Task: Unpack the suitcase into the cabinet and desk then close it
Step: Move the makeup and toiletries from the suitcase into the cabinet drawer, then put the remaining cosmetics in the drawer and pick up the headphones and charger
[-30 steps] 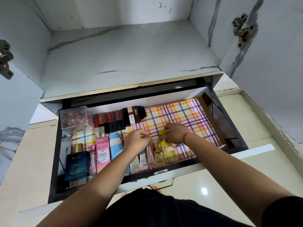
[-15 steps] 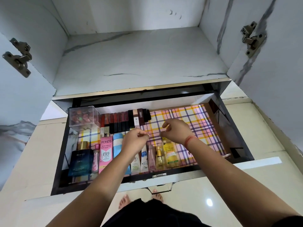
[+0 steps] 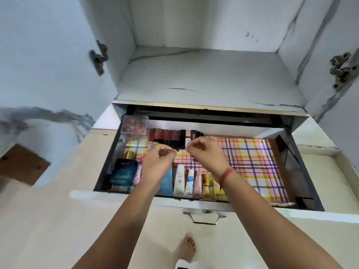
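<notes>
from the head view we see our left hand [image 3: 158, 164] and right hand [image 3: 206, 153] close together over the open drawer [image 3: 299, 167] of the cabinet [image 3: 204, 78], fingers curled; whether they pinch anything we cannot tell. tubes and bottles [image 3: 179, 179] line the drawer's front edge on a plaid liner [image 3: 252, 162]

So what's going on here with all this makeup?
A person is sorting cosmetics in an open cabinet drawer lined with a plaid cloth. The left hand and right hand hover close together over the middle, fingers curled, just in front of a row of lipsticks. It is too blurred to tell whether they pinch anything. A clear box sits in the back left corner. A blue perfume box and tubes line the front.
</notes>
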